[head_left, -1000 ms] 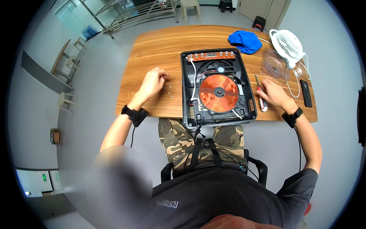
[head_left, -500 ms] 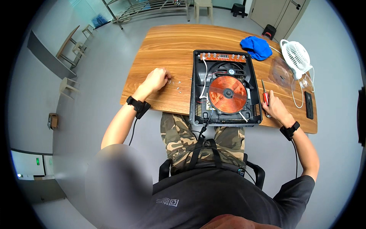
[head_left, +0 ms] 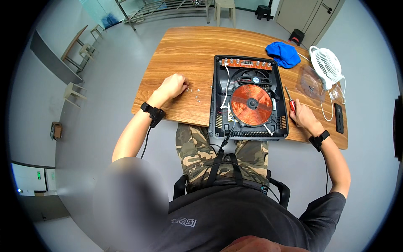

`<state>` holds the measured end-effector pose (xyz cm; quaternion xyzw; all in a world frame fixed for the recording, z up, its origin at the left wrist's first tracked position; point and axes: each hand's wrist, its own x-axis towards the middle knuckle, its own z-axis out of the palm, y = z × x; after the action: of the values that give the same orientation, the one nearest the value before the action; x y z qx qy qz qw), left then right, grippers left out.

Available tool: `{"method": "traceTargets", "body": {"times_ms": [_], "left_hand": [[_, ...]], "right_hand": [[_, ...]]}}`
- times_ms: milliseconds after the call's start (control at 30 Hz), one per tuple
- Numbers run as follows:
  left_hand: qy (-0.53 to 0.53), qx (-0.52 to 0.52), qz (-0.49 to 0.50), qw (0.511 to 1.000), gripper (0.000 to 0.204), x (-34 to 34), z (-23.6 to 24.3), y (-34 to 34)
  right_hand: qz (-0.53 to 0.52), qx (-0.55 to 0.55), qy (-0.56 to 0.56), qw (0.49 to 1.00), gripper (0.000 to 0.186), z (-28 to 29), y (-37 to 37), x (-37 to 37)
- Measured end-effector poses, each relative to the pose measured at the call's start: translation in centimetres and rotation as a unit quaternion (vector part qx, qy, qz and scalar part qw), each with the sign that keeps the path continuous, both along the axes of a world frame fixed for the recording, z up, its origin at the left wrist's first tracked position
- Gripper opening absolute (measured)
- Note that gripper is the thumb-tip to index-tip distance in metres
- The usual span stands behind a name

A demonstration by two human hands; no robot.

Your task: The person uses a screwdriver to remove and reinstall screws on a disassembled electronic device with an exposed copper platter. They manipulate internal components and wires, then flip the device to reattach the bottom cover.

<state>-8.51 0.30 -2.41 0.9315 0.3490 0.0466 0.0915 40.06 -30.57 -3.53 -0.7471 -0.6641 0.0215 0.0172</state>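
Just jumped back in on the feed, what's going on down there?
A person sits at a wooden table, with an opened black appliance in front of them, its copper coil exposed. The right hand has its fingers at the handle of a red screwdriver beside the appliance; how firmly it grips is unclear. The left hand is by some small metal pieces on the table; whether it holds one can't be seen.
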Motion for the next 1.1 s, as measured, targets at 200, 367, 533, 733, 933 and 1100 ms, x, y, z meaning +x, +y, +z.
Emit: {"method": "traceTargets", "body": {"times_ms": [200, 367, 533, 733, 933, 1100], "left_hand": [[0.029, -0.022, 0.075, 0.997, 0.021, 1.8, 1.3, -0.8], [0.036, -0.021, 0.081, 0.996, 0.026, 2.1, 0.2, -0.2], [0.028, -0.017, 0.089, 0.995, 0.022, 2.5, -0.2, -0.7], [0.041, -0.037, 0.111, 0.992, 0.015, 3.1, 0.2, -1.2], [0.035, -0.053, 0.125, 0.990, 0.015, 3.1, 0.5, -1.7], [0.014, -0.053, 0.109, 0.993, 0.010, 2.1, -0.3, -1.2]], "right_hand": [[0.013, 0.015, 0.017, 1.000, 0.047, -0.1, 0.0, 0.0], [0.009, -0.007, 0.015, 1.000, 0.048, 0.4, 0.0, 0.0], [0.000, -0.007, 0.013, 1.000, 0.048, 0.5, 0.0, -0.2], [0.003, 0.009, 0.008, 1.000, 0.049, -0.4, -0.2, 0.4], [-0.014, -0.002, 0.012, 1.000, 0.048, -0.1, 0.0, -0.2], [-0.023, -0.019, 0.017, 0.999, 0.049, 0.3, 0.1, -0.5]]}}
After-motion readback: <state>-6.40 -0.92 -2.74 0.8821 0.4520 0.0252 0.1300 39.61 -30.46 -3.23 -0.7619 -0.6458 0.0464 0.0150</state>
